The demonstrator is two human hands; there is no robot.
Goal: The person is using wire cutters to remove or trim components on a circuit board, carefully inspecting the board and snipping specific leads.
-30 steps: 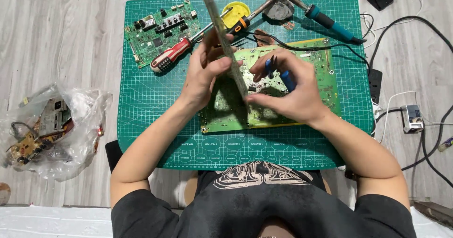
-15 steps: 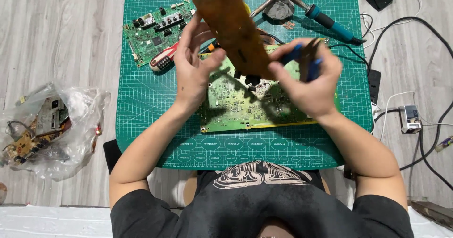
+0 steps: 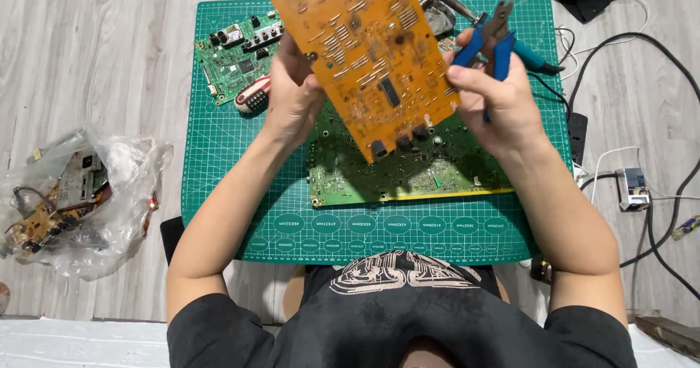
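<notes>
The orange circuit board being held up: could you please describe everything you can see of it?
The orange circuit board is a flat, roughly rectangular panel lifted toward the camera and tilted, its top edge cut off by the frame. The facing side shows pale traces, small parts and a dark chip; a few dark components sit along its lower edge. The left hand grips its left edge, and the right hand, also holding blue-handled pliers, touches its right edge. It hangs above a green circuit board.

Bright, even overhead light, soft shadows, sharp focus, slight wide-angle distortion.
</notes>
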